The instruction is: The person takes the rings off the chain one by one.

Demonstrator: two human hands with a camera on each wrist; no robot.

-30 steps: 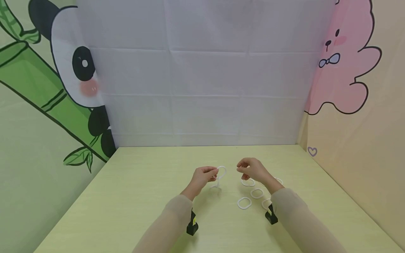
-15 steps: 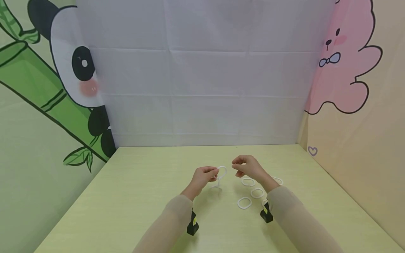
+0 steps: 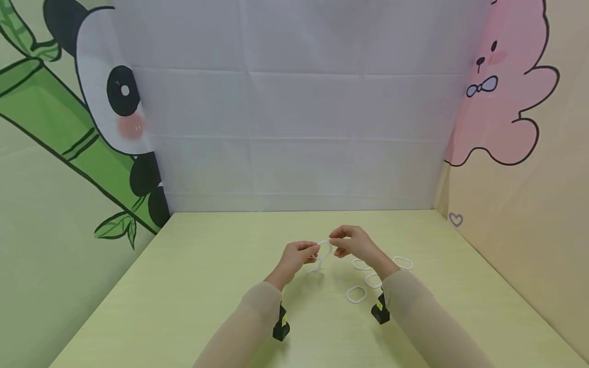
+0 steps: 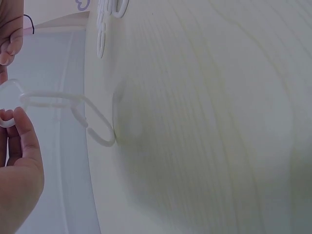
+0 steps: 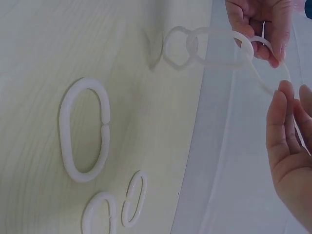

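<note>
My left hand (image 3: 296, 255) pinches a white oval plastic chain link (image 3: 325, 249) above the table. Hooked through it, more white links (image 4: 51, 95) hang down toward the tabletop, the lowest at its surface. From the other side, my right hand (image 3: 354, 243) has its thumb and fingertips at the far end of that same raised link. The right wrist view shows these right fingertips (image 5: 282, 90) overlapping the link's end, opposite the left hand (image 5: 261, 19). Part of the link is hidden behind the fingers of both hands.
Loose white links lie on the light wood table (image 3: 207, 286): a near link (image 3: 356, 294), a middle link (image 3: 374, 280) and a far right link (image 3: 402, 262), with others partly covered by the right arm. A white cloth (image 3: 294, 128) hangs behind.
My right hand has moved left, away from above the loose links, until its fingertips meet the raised link. The left hand keeps its hold and has barely moved.
</note>
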